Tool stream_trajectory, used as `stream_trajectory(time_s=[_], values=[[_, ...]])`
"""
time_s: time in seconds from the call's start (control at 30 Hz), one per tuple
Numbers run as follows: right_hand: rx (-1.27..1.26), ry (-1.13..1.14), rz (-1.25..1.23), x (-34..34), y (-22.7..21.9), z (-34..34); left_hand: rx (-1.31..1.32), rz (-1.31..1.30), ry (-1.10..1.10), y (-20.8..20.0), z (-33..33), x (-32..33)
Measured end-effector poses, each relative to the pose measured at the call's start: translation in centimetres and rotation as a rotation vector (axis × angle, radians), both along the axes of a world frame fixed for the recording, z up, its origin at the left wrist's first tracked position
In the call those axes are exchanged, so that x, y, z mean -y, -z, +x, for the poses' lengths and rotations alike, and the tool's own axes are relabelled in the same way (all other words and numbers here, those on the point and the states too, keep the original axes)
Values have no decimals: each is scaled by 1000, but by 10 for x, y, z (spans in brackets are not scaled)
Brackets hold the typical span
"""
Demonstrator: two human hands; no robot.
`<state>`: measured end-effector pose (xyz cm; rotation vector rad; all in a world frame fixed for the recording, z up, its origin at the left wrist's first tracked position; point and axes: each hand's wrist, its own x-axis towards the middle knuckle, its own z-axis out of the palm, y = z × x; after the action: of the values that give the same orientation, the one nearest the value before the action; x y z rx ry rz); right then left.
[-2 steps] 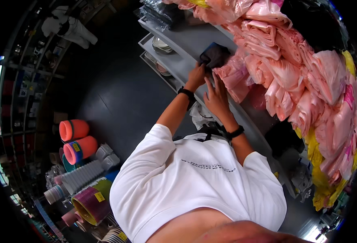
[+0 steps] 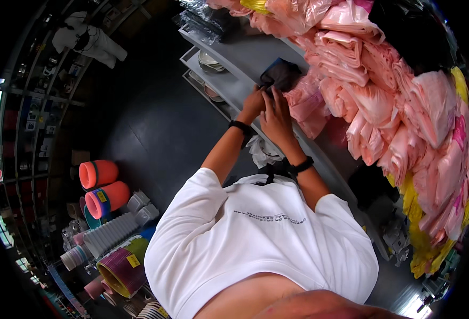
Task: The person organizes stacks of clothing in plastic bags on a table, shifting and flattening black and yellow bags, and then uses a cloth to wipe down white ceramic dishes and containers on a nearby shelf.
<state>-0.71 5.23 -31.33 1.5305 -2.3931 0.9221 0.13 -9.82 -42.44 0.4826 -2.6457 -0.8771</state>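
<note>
A crumpled dark bundle (image 2: 281, 75), black with a bluish edge, lies on the grey shelf top. It looks like folded fabric or a soft pouch; its exact kind does not show. At its near edge my left hand (image 2: 252, 105) is closed, fingertips pinching the bundle's corner. My right hand (image 2: 277, 121) is right beside it, fingers stretched toward the same corner and slightly apart, with nothing visible in them. A folded pink plastic bag pack (image 2: 308, 109) lies just right of the bundle, close to my right fingertips.
A big heap of pink plastic packs (image 2: 383, 101) rises on the right, with yellow bags (image 2: 418, 234) below. Stacked bowls (image 2: 210, 61) sit on a lower shelf. Clear-wrapped dark packs (image 2: 205, 21) lie at the far end. Orange pots (image 2: 107, 195) stand left. Another person (image 2: 88, 40) is far left.
My right hand has moved slightly left and its fingers have come closer to my left fingertips. Both hands stay at the dark bundle's near corner.
</note>
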Motion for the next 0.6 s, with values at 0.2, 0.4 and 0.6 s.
stream_trajectory(time_s=[0.2,0.4,0.6], values=[[94,184,245,84,39,-33,32,-17,25,-11,4,56],[145,104,121,144,97,-48,93,-412,-154,-20,12,143],[231,156,100,229,100,-75,68,-571,-147,-19,5,229]])
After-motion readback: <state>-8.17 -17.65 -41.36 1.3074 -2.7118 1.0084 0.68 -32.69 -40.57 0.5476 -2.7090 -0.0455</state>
